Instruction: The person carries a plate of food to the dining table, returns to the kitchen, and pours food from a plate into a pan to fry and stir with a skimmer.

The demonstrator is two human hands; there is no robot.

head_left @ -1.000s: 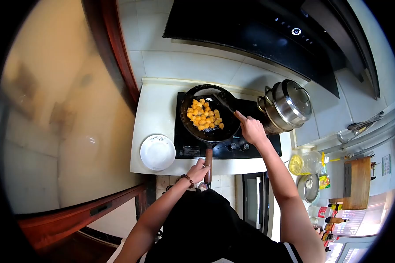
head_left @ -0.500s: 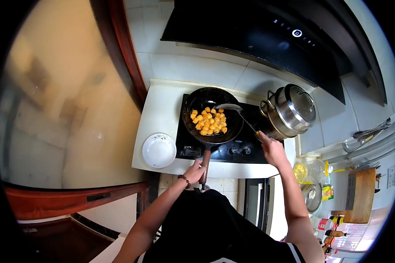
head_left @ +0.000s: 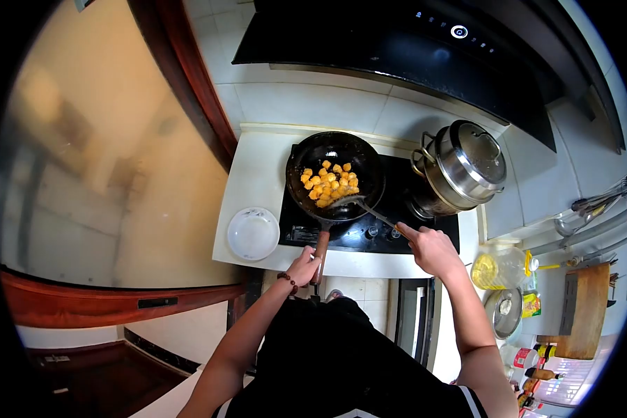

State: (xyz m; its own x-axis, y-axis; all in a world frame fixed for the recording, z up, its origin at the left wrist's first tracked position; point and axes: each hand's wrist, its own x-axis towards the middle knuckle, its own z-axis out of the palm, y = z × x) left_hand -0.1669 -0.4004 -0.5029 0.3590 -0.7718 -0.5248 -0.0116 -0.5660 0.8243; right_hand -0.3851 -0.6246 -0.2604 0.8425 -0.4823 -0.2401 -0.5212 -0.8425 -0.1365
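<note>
A dark wok [head_left: 364, 157] sits on the black gas stove, with golden-orange food cubes [head_left: 324, 182] gathered in its lower middle. My left hand [head_left: 304, 265] is closed round the wok's brown wooden handle [head_left: 320, 254]. In my right hand [head_left: 432, 249] I grip the end of a spatula [head_left: 376, 214]. Its metal head lies inside the wok at the near side of the cubes, touching them or very close. A white bowl [head_left: 253, 233] with a patterned rim stands on the counter left of the stove.
A lidded steel steamer pot [head_left: 460, 167] stands on the right burner. The range hood [head_left: 397, 49] hangs above. At the right are an oil jug [head_left: 498, 269], a metal basin [head_left: 503, 313], a wooden cutting board [head_left: 586, 313] and several bottles. A glass sliding door [head_left: 111, 160] is at the left.
The spatula head has moved from the wok's far right side down to the near side of the cubes. My right hand has come slightly nearer. My left hand keeps its grip.
</note>
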